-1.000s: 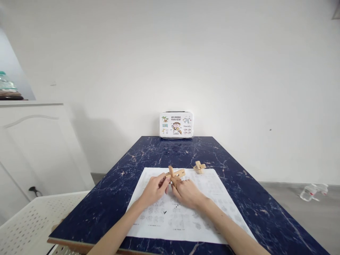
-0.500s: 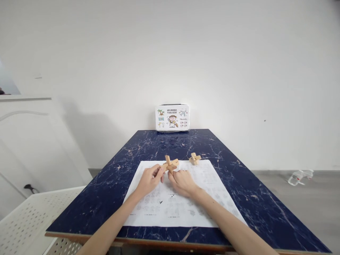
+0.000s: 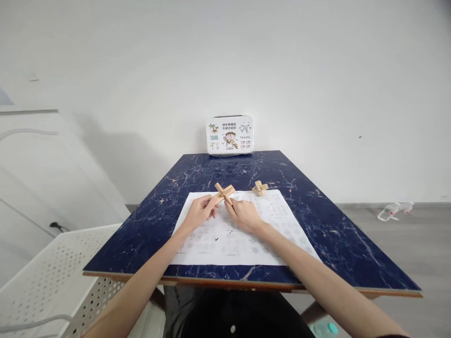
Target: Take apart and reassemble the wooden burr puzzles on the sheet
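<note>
Nearest: front edge of the bench [image 3: 116,241], w/ a white perforated box [image 3: 45,277] low on the L side. Next, the paper [image 3: 260,246], spread on the bench under both hands, w/ a few dark marks [image 3: 216,239]; can't tell if print or loose scraps.

Over the paper's far half, L hand [image 3: 198,211] pinches one end of the crossed wooden sticks [image 3: 224,193] btw thumb & fingers. R hand [image 3: 245,216] has its fingers curled in, seemingly pinching the near R end; exact grip hidden. Sticks sit tilted btw the hands, up by the paper's far edge; can't tell if they're locked or just crossed.

Risks, my guess: if the joint's loose, uneven push from the 2 hands could twist it apart. Grip's at the ends only, so a slip could drop a pc. Forcing misaligned notches might jam or chip the wood. A wide R-hand swing could knock the wooden knot [image 3: 260,188], just beyond at the paper's far edge, touching nothing held.

Far end: white case [image 3: 229,135], upright by the wall [image 3: 303,80].
</note>
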`<state>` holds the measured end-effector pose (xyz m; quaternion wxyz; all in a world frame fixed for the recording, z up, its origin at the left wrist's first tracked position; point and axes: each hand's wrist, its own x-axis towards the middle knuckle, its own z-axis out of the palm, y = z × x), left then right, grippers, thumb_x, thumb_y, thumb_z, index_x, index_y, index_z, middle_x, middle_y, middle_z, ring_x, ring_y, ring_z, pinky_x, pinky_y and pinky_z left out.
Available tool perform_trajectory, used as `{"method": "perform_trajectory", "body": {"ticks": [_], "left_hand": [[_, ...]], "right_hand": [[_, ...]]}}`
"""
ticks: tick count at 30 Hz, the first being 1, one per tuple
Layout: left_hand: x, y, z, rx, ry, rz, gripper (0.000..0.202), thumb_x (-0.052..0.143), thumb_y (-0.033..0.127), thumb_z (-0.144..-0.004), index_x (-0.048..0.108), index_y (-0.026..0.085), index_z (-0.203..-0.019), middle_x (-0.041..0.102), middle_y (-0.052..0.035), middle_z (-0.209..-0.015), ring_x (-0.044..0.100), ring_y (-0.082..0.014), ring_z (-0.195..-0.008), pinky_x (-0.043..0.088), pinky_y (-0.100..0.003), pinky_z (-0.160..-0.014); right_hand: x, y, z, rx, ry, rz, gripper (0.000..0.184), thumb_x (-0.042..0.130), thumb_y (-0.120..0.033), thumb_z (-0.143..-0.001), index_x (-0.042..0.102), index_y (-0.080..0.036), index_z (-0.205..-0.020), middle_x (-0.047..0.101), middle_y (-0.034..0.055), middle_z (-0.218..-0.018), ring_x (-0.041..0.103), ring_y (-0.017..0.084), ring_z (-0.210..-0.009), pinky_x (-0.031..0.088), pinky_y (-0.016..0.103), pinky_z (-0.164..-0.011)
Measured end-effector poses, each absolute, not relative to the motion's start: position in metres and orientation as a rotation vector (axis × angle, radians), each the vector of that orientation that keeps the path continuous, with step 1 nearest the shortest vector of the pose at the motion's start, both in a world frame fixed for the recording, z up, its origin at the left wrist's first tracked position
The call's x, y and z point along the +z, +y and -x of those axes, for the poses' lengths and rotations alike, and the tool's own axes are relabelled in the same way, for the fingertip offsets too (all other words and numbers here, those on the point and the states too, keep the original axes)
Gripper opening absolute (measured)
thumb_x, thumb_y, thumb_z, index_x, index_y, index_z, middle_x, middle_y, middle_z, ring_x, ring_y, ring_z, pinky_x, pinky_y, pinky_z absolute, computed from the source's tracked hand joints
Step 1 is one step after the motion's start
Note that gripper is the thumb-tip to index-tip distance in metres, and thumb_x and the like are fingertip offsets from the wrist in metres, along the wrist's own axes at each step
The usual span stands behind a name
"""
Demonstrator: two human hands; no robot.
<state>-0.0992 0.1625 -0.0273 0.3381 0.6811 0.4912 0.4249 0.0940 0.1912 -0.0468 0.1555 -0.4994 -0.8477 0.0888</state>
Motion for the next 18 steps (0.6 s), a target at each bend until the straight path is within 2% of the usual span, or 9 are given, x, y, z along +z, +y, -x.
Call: {"method": "perform_trajectory", "body": {"ticks": [5, 8, 14, 18], "left_hand": [[-0.0291, 0.1694, 0.1016, 1.072, 1.274, -1.744, 0.046, 0.057, 0.056, -0.097, 0.058, 0.018, -0.071, 0.050, 0.0043, -0.046, 0.043, -0.0084, -0.041, 0.032, -0.020, -0.044], [-0.0305, 0.1724, 0.1036, 1.083, 1.272, -1.739, 0.043, 0.056, 0.053, -0.097, 0.058, 0.019, -0.070, 0.047, 0.0056, -0.043, 0.039, -0.0079, -0.039, 0.031, -0.021, -0.045], [-0.0295, 0.1709, 0.1036, 1.060, 1.243, -1.711, 0.043, 0.054, 0.050, -0.097, 0.060, 0.018, -0.069, 0.052, 0.0029, -0.045, 0.042, -0.0095, -0.040, 0.033, -0.023, -0.048], [-0.0270, 0.1705, 0.1011, 1.065, 1.233, -1.664, 0.046, 0.050, 0.049, -0.097, 0.055, 0.019, -0.063, 0.049, 0.0023, -0.043, 0.043, -0.0106, -0.041, 0.036, -0.025, -0.050]], "right_hand": [[-0.0463, 0.1941, -0.0950, 0.310, -2.427, 1.441, 0.050, 0.026, -0.042, -0.113, 0.069, -0.019, -0.109, 0.078, 0.0126, -0.099, 0.073, 0.026, -0.088, 0.040, 0.032, -0.075], [-0.0442, 0.1943, -0.0970, 0.310, -2.419, 1.423, 0.047, 0.028, -0.041, -0.112, 0.070, -0.020, -0.107, 0.078, 0.0109, -0.097, 0.072, 0.025, -0.086, 0.039, 0.031, -0.073], [-0.0436, 0.1911, -0.1017, 0.275, -2.360, 1.384, 0.041, 0.030, -0.044, -0.112, 0.061, -0.020, -0.123, 0.079, 0.0100, -0.101, 0.073, 0.026, -0.085, 0.037, 0.030, -0.070], [-0.0447, 0.1893, -0.1028, 0.230, -2.355, 1.276, 0.041, 0.029, -0.042, -0.113, 0.059, -0.020, -0.131, 0.078, 0.0081, -0.099, 0.072, 0.024, -0.082, 0.038, 0.030, -0.070]]}}
